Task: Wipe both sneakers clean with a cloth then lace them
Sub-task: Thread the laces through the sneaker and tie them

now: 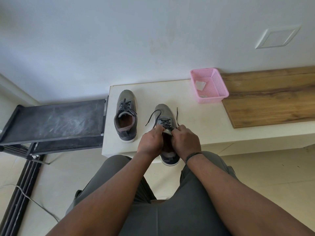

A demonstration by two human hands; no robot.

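One pink basket holding white cloth, two sneakers nearby

We see a bright, evenly lit scene in soft diffuse light with no single source we can place. Shadows are faint: a thin one sits under the left sneaker. The dark rack shows pale sheen (dust or glare, we cannot tell). Straight edges bow toward the corners from the wide lens. The forearms nearest us look slightly soft.
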